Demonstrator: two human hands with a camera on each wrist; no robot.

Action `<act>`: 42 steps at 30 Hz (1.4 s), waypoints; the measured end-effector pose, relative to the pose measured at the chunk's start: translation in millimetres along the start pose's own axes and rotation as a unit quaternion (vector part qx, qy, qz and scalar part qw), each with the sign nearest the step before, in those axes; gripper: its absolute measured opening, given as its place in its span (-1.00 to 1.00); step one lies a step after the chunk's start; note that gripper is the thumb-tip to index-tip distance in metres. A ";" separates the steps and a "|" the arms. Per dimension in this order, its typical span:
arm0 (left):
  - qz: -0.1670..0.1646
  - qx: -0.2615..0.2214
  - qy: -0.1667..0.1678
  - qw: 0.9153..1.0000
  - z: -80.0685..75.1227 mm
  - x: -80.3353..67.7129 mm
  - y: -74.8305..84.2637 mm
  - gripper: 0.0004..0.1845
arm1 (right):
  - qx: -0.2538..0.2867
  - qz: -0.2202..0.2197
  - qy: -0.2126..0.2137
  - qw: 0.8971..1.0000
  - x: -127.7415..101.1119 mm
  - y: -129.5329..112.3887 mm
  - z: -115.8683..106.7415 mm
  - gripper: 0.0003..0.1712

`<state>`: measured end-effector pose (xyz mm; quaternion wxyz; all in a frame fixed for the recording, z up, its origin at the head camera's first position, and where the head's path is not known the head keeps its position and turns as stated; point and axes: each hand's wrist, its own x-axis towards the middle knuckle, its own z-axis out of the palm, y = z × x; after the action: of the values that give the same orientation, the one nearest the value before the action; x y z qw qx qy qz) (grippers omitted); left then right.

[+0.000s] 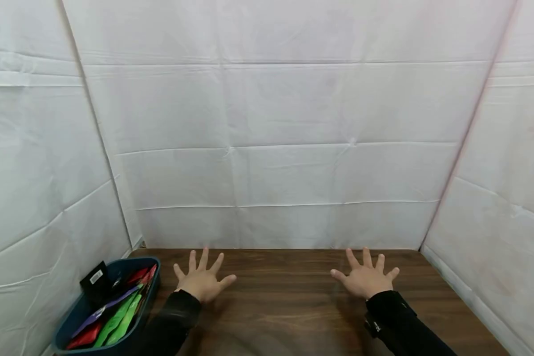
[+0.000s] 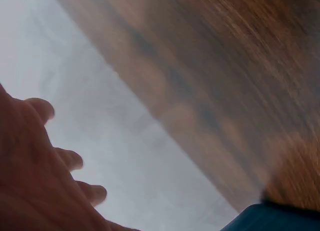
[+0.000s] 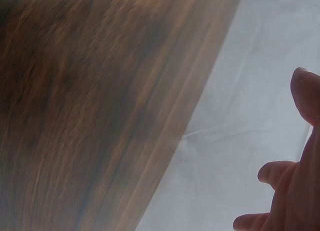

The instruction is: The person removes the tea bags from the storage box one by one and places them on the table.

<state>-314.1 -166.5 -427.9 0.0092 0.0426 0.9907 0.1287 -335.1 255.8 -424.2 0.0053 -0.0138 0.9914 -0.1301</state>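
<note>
My left hand is held over the left part of the brown wooden table, fingers spread and nothing in its grasp. Over the right part, my right hand is spread the same way, also bare. Both wrists end in black sleeves. Nearest to the left hand, just to its left, stands a dark blue bin. Inside it lie green packets, a purple packet, red packets and a black item with a white label. In the left wrist view the bin's rim shows at the bottom.
White creased sheeting hangs behind the table's back edge. More sheeting closes in the left side and the right side.
</note>
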 end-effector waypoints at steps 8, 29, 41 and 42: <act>-0.005 -0.024 0.060 0.998 -41.5 -60.3 -28.7 0.05 | 0.029 0.001 -0.014 0.999 -9.0 -1.7 -11.1 0.30; -0.192 -0.042 -0.053 0.979 -45.0 -141.5 -144.6 0.55 | 0.039 0.006 -0.030 0.999 -30.0 12.5 -12.1 0.30; -0.181 -0.034 -0.039 0.982 -40.3 -151.8 -149.7 0.55 | 0.055 0.007 -0.045 0.997 -30.9 9.6 -6.2 0.31; -0.190 -0.043 -0.040 0.980 -40.1 -152.5 -148.9 0.57 | 0.055 0.008 -0.047 0.997 -30.4 10.7 -5.0 0.32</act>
<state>-175.5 -333.3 -426.1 0.0749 -0.1418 0.9731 0.1656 -305.1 268.3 -422.0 0.0532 -0.0120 0.9815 -0.1834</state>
